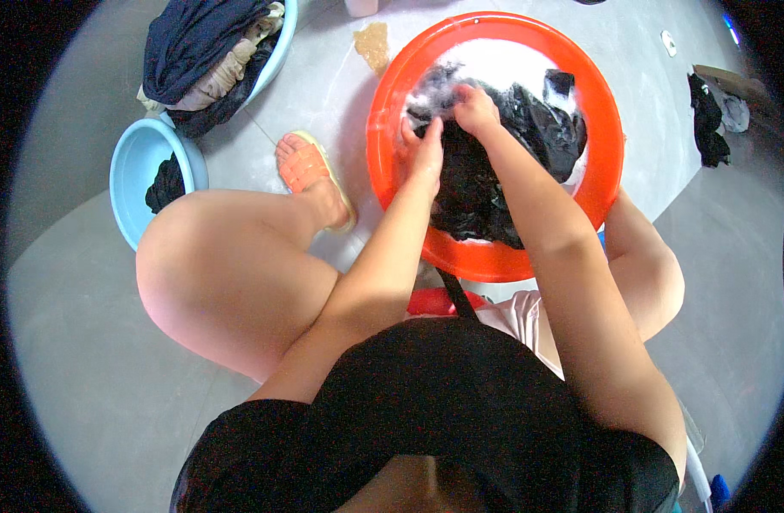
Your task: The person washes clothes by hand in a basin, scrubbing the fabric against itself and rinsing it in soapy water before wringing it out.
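A wide red-orange plastic basin [607,138] stands between my knees, with white suds [501,59] and wet black cloth [469,173] in it. At the basin's left part, my left hand [425,151] is against the black cloth, thumb up. Just right of it, my right hand [475,109] is curled on a foamy, blurred fold of the same cloth. The fingertips of both hands are partly hidden by cloth and foam.
At the upper left, a light blue basin [288,38] is heaped with dark and beige clothes [199,51]. A smaller blue basin [126,173] holds black cloth [166,185]. My sandalled foot [308,167] is left of the red-orange basin. Dark cloth [707,125] lies at the far right.
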Action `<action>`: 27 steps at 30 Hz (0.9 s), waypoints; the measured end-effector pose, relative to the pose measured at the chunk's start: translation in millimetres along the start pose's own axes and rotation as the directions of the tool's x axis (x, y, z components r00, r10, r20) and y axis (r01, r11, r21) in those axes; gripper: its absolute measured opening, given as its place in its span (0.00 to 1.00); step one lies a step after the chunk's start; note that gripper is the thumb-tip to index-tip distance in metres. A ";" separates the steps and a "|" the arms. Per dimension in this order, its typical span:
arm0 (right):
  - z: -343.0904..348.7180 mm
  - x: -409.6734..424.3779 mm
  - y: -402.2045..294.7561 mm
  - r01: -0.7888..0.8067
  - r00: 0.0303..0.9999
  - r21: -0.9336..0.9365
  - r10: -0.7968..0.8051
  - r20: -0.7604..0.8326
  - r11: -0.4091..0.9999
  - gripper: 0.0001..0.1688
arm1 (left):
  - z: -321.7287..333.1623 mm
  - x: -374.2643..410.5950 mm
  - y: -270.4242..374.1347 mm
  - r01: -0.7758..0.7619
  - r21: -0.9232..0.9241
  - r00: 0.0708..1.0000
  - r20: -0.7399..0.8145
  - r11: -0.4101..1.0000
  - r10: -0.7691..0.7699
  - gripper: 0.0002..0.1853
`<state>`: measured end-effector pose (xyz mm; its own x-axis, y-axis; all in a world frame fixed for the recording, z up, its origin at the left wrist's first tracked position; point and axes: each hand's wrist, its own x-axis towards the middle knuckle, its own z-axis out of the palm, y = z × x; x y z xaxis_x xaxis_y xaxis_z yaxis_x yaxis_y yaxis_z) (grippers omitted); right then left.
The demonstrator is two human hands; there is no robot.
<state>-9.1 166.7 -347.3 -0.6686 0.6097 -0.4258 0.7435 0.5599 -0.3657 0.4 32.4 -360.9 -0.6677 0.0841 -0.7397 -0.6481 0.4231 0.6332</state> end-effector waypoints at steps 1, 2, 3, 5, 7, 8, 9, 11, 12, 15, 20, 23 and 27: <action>-11.5 -9.5 -3.7 0.049 0.994 0.184 -0.066 0.087 0.982 0.20 | -1.1 4.3 11.5 0.011 -0.160 0.999 0.038 0.987 -0.005 0.46; -17.8 -27.5 -6.8 0.119 0.985 0.352 -0.156 0.079 0.928 0.21 | -6.0 3.4 17.8 0.136 -0.463 0.959 0.283 0.876 0.000 0.42; -25.6 -50.7 -9.8 0.184 0.969 0.505 -0.242 0.050 0.843 0.21 | -11.3 -1.7 31.6 0.370 -0.630 0.857 0.515 0.683 0.010 0.39; -43.7 -106.1 -26.9 0.272 0.925 0.591 -0.376 0.058 0.759 0.22 | -20.6 15.6 29.2 0.393 -0.741 0.804 0.564 0.544 0.187 0.36; -60.4 -158.1 -38.0 0.434 0.874 0.488 -0.484 -0.027 0.757 0.23 | -32.3 12.4 40.3 0.297 -0.829 0.744 0.512 0.475 0.429 0.33; -66.6 -177.4 -37.2 0.391 0.896 0.525 -0.444 -0.029 0.756 0.23 | -32.9 -4.3 46.0 0.414 -0.779 0.688 0.607 0.472 0.398 0.31; -71.6 -193.5 -36.6 0.351 0.914 0.563 -0.405 -0.032 0.748 0.23 | -37.1 -31.5 58.1 0.521 -0.714 0.620 0.693 0.468 0.367 0.30; -65.1 -216.7 -42.5 0.367 0.930 0.479 -0.334 -0.156 0.798 0.28 | -33.7 -37.7 57.3 0.629 -0.625 0.567 0.776 0.462 0.277 0.21; -70.4 -228.5 -54.3 0.338 0.939 0.389 -0.279 -0.202 0.857 0.30 | -35.8 -58.1 66.9 0.568 -0.662 0.594 0.741 0.489 0.313 0.19; -79.1 -242.8 -77.6 0.303 0.917 0.223 -0.220 -0.332 0.927 0.38 | -53.7 -98.2 90.4 0.426 -0.670 0.619 0.706 0.608 0.344 0.21; -96.4 -227.6 -82.6 0.235 0.904 0.180 -0.147 -0.402 0.955 0.28 | -41.8 -90.0 90.5 0.456 -0.677 0.579 0.719 0.578 0.385 0.20; -107.5 -215.4 -76.6 0.178 0.934 0.213 -0.097 -0.344 0.961 0.22 | -32.4 -61.9 78.8 0.271 -0.651 0.699 0.639 0.709 0.320 0.19; -115.4 -194.5 -70.8 0.112 0.964 0.289 -0.034 -0.264 0.951 0.25 | -33.6 -60.4 78.2 -0.053 -0.508 0.867 0.404 0.860 0.292 0.20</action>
<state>66.5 73.3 -143.0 -0.6737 0.7168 -0.1797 0.6361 0.4388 -0.6346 -22.3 30.1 -259.1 -0.6205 0.5606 -0.5484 -0.7077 -0.0991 0.6995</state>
